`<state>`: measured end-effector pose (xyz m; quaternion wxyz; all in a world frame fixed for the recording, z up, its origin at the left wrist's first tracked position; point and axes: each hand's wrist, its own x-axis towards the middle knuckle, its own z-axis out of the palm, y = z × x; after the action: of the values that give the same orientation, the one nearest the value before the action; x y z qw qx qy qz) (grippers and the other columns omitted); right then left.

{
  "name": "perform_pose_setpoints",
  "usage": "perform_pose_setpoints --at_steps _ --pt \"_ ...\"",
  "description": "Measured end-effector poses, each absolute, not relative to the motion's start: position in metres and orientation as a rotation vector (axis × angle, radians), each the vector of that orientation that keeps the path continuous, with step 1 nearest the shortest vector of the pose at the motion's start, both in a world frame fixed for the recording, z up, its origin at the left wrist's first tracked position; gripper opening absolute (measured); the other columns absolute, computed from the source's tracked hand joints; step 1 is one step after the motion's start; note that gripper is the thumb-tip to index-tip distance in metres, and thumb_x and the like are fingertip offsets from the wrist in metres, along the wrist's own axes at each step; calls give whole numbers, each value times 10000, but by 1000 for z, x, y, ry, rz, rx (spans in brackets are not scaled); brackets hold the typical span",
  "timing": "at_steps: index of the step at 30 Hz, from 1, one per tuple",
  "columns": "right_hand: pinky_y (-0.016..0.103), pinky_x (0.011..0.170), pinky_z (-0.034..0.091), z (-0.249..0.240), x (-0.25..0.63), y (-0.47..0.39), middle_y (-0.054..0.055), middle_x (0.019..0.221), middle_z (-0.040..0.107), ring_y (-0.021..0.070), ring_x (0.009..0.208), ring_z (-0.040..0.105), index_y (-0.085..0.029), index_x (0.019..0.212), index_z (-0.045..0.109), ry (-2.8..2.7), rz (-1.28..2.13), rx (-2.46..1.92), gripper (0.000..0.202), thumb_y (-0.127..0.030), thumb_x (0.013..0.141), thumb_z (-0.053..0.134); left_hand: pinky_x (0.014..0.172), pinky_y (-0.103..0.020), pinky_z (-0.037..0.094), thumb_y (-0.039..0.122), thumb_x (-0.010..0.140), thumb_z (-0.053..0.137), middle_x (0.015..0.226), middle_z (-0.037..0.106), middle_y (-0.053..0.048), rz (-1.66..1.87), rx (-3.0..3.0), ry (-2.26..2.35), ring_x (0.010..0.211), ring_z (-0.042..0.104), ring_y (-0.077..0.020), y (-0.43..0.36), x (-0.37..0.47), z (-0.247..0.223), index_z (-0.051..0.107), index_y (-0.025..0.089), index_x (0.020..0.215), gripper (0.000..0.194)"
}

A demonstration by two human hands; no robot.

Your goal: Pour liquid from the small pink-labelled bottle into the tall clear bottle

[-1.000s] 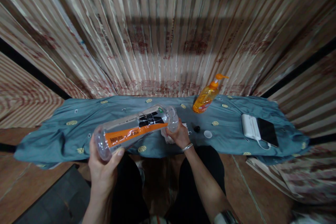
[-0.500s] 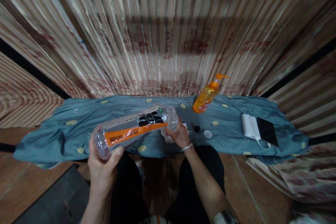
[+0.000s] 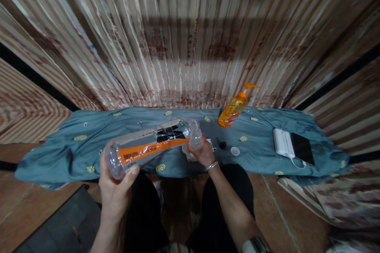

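Above the near side of the teal cloth (image 3: 261, 150), the clear bottle (image 3: 148, 149) slants between your hands. Your left hand (image 3: 116, 193) wraps its base, thumb in front; your right hand (image 3: 204, 152) grasps the clear end piece (image 3: 195, 137) opposite, though whether that is the neck or a separate container I cannot tell. Best hold both ends in line, support the base without denting what looks like thin plastic, and avoid brushing the white disc (image 3: 235, 151) nearby.

A dim, striped curtain (image 3: 190, 4) hangs behind the back edge of the cloth-covered table (image 3: 59, 154); brown floor (image 3: 303, 209) shows beyond the front.
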<state>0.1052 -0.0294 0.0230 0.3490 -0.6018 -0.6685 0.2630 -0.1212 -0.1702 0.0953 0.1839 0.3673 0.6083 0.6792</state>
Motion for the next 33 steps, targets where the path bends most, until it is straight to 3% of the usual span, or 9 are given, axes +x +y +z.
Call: perform_pose_setpoints --at_steps 8,15,26,33 --pt "455 898 630 29 105 -31 156 1089 823 351 1016 801 -163 1247 637 -1730 713 -1582 518 -353 777 738 1193 -633 429 547 597 956 1459 669 -129 1903 907 1686 1359 629 -427 -171 -121 96 554 301 1518 1035" --pt "398 885 623 29 106 -30 150 1091 821 328 1018 804 -142 1268 614 -1752 696 -1584 557 -376 777 737 1224 -657 360 548 535 978 1486 655 -128 1920 876 1664 1386 606 -426 -170 -122 96 563 299 1513 1091" --pt "423 871 629 24 104 -30 147 1057 819 334 987 799 -149 1265 604 -1741 653 -1576 590 -396 750 751 1230 -675 344 527 548 981 1483 655 -131 1938 878 1626 1394 598 -433 -168 -120 98 565 301 1516 1077" --pt "440 877 633 25 106 -30 149 1057 813 335 996 796 -143 1311 590 -1750 686 -1566 602 -357 774 756 1219 -621 393 534 593 957 1516 633 -124 1933 940 1627 1406 595 -413 -168 -123 93 563 310 1514 1027"
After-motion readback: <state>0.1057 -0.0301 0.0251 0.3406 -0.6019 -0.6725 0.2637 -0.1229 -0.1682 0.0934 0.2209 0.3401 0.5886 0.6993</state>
